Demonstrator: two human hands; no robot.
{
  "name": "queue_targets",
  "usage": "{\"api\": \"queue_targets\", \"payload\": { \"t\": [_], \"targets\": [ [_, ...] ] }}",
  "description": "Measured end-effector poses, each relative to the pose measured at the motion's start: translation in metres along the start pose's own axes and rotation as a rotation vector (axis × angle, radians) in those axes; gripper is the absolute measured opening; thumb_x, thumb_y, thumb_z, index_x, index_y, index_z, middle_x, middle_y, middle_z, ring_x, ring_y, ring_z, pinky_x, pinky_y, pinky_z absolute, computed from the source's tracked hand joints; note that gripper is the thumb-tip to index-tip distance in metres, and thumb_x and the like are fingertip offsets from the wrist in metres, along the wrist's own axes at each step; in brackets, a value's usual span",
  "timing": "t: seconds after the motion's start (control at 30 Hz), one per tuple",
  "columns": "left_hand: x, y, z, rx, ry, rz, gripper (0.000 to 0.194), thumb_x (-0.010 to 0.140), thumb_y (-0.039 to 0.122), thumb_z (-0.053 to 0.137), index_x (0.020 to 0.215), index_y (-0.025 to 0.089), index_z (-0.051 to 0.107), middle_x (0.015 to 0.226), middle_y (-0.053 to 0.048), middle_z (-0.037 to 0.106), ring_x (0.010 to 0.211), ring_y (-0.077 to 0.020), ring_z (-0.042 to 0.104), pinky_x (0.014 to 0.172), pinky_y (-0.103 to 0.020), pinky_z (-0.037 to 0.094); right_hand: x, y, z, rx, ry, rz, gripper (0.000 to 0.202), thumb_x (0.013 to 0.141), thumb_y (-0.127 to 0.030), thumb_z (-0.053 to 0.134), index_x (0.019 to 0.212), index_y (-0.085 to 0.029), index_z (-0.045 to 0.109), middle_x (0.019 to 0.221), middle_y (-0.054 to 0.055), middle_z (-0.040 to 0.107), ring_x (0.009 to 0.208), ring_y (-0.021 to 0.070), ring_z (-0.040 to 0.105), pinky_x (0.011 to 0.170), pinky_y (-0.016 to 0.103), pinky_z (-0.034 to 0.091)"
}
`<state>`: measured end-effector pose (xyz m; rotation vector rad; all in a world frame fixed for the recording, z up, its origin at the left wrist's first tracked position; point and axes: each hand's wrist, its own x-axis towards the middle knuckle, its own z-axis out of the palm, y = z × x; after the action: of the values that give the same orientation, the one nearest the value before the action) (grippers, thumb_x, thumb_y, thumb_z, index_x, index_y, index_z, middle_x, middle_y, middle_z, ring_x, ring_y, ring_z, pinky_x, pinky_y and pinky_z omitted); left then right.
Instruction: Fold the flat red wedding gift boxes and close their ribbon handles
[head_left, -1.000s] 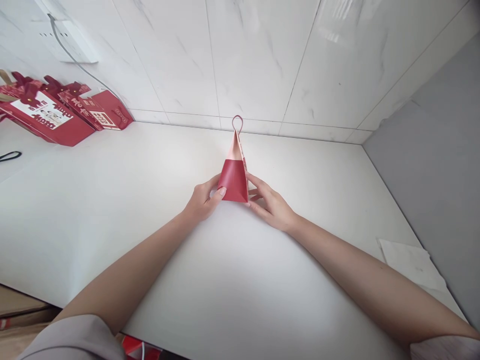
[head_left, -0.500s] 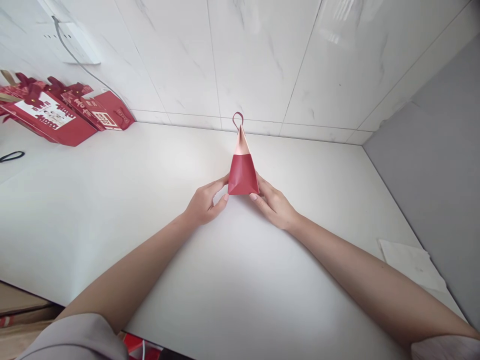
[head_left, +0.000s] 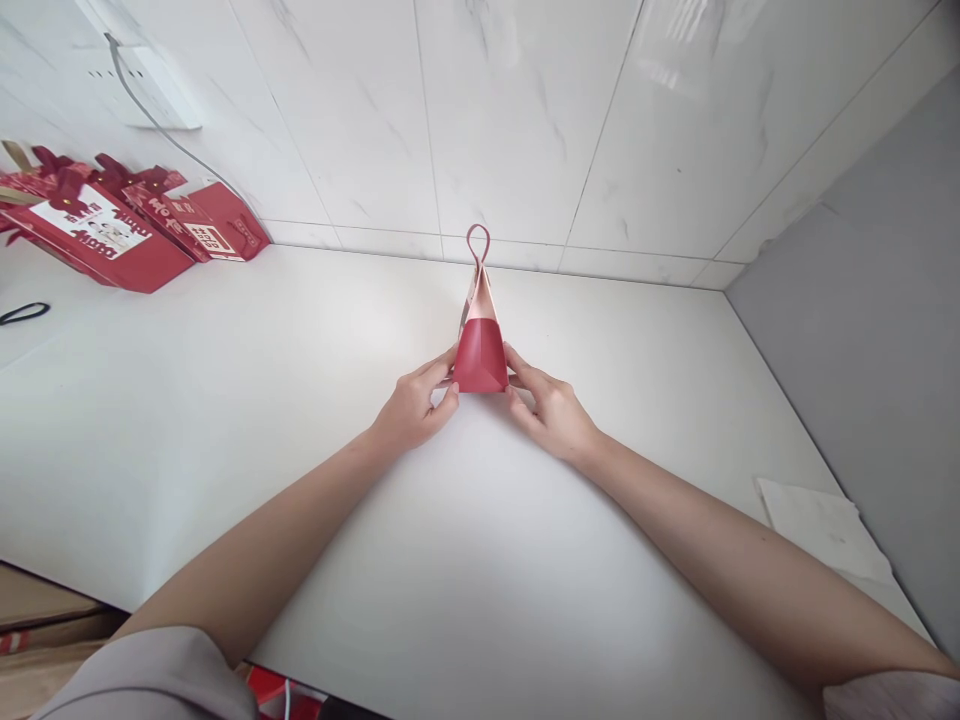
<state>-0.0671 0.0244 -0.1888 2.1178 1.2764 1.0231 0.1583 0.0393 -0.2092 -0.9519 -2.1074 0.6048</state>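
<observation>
A small red gift bag (head_left: 481,358) stands upright on the white table (head_left: 480,560), its narrow side towards me. Its pale pink upper part tapers to a peak, topped by a dark red loop handle (head_left: 478,243). My left hand (head_left: 420,403) grips the bag's lower left edge, thumb at the near corner and fingers along the side. On the opposite side my right hand (head_left: 555,410) holds the lower right edge in the same way. The fingertips behind the bag are partly hidden.
Several red gift bags and boxes (head_left: 150,260) stand at the back left by the tiled wall (head_left: 510,120). A black loop (head_left: 26,312) lies at the left. White paper (head_left: 825,525) rests near the right edge. Cardboard (head_left: 45,600) shows below the table, lower left.
The bag has turned slightly between my hands, so a strip of its left face now shows. Its base has shifted a little to the left, and my right fingers have moved along with it.
</observation>
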Motion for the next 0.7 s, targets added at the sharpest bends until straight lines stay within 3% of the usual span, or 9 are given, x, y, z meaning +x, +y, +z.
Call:
{"api": "queue_targets", "payload": {
  "t": [0.17, 0.33, 0.47, 0.57, 0.7],
  "targets": [
    [-0.001, 0.003, 0.006, 0.002, 0.069, -0.112, 0.044, 0.084, 0.024, 0.054, 0.126, 0.016, 0.063, 0.11, -0.007, 0.072, 0.091, -0.0183, 0.071, 0.077, -0.027, 0.062, -0.001, -0.001, 0.007, 0.042, 0.037, 0.022, 0.062, 0.091, -0.027, 0.047, 0.151, -0.024, 0.03, 0.129, 0.007, 0.064, 0.104, 0.022, 0.07, 0.093, 0.039, 0.058],
    [-0.001, 0.015, 0.014, 0.024, 0.147, -0.197, 0.044, 0.082, 0.026, 0.06, 0.125, 0.017, 0.065, 0.091, -0.004, 0.076, 0.076, -0.0179, 0.073, 0.078, -0.029, 0.06, 0.0, -0.003, 0.009, -0.016, 0.05, 0.086, 0.065, 0.091, -0.025, 0.046, 0.152, -0.026, 0.025, 0.128, 0.006, 0.065, 0.096, 0.0222, 0.073, 0.086, 0.039, 0.061],
    [0.0, 0.023, 0.018, 0.019, 0.154, -0.271, 0.04, 0.085, 0.032, 0.06, 0.122, 0.018, 0.067, 0.08, -0.002, 0.077, 0.068, -0.0176, 0.072, 0.068, -0.027, 0.058, 0.004, -0.007, 0.011, -0.1, 0.065, 0.15, 0.068, 0.09, -0.025, 0.047, 0.153, -0.026, 0.021, 0.13, 0.007, 0.064, 0.086, 0.0246, 0.074, 0.079, 0.042, 0.062],
    [0.001, 0.023, 0.019, 0.063, 0.148, -0.276, 0.034, 0.087, 0.037, 0.058, 0.113, 0.02, 0.072, 0.076, -0.001, 0.076, 0.065, -0.0171, 0.071, 0.061, -0.025, 0.054, 0.006, -0.01, 0.014, -0.213, 0.081, 0.181, 0.068, 0.091, -0.027, 0.045, 0.153, -0.024, 0.021, 0.119, 0.009, 0.07, 0.079, 0.0269, 0.074, 0.07, 0.042, 0.06],
    [0.001, 0.018, 0.019, 0.257, 0.16, -0.183, 0.026, 0.088, 0.039, 0.056, 0.097, 0.022, 0.074, 0.077, -0.002, 0.076, 0.066, -0.0173, 0.07, 0.062, -0.027, 0.05, 0.007, -0.012, 0.018, -0.426, 0.103, 0.184, 0.059, 0.092, -0.029, 0.042, 0.149, -0.022, 0.03, 0.097, 0.008, 0.076, 0.063, 0.0253, 0.07, 0.057, 0.035, 0.053]
  ]
}}
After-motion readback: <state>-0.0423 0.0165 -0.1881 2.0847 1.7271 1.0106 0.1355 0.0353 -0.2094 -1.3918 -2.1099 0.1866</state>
